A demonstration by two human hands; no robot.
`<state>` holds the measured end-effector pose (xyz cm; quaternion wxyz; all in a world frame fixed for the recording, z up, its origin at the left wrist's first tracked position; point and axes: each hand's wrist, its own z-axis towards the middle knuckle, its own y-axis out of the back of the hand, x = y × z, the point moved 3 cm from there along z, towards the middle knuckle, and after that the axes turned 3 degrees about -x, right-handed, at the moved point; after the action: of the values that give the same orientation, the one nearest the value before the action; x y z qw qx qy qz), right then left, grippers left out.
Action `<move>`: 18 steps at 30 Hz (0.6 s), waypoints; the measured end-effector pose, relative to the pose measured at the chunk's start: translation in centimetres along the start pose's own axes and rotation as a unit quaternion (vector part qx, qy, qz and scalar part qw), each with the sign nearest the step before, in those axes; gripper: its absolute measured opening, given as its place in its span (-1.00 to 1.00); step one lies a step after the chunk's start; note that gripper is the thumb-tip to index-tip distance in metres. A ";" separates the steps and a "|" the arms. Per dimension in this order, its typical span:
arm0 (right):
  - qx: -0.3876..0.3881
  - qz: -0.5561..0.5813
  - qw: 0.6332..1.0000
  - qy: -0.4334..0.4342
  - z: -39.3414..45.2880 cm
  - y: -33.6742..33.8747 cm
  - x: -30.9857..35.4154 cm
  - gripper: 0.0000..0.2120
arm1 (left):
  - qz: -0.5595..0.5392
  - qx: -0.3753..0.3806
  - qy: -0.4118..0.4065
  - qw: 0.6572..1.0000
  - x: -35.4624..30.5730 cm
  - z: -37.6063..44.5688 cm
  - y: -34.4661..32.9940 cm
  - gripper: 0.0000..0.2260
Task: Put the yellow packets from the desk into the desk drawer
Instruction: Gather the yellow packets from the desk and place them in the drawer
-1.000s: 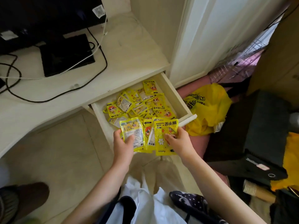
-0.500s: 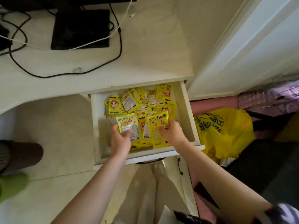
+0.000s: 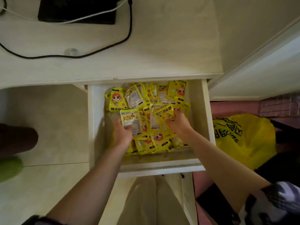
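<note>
I have both hands down in the open drawer [image 3: 206,120], and each one pinches some yellow packets. My left hand [image 3: 122,132] has its thumb on top of a packet with small print on it [image 3: 130,120], and my fingers are tucked under where I can't see them. My right hand [image 3: 178,125] curls over a packet with big letters [image 3: 163,113]. More packets seem to be bunched between my two hands. To do this well, I think I should lower the bunch flat onto the pile, then let go with both hands together so nothing slides out. I should keep them away from the drawer's front edge, so it can close. The drawer is already pretty full. Yellow packets [image 3: 155,98] lie all over it, some face up with a red-haired cartoon kid, some face down. The desk top [image 3: 162,46] shows only a black cable [image 3: 128,36] and a dark flat thing [image 3: 76,10], with no packets in sight. A yellow plastic bag [image 3: 243,137] sits on the floor just right of the drawer.
</note>
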<state>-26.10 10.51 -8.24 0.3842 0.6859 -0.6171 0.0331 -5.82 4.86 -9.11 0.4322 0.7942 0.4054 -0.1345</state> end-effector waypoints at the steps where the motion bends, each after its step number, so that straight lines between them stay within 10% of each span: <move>1: -0.003 -0.012 1.000 -0.004 0.1 0.1 -0.3 -0.65 | 0.019 0.003 0.002 1.000 0.2 0.2 0.0 -0.73; 18: -0.032 -0.045 0.998 0.029 -4.8 3.0 -1.2 -0.58 | 0.103 -0.051 -0.020 0.993 2.2 -3.4 4.4 -0.74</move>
<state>-26.94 14.41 -4.04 0.4248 0.6988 -0.5752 0.0161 -1.59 7.38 -5.81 0.4916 0.8058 0.3192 -0.0838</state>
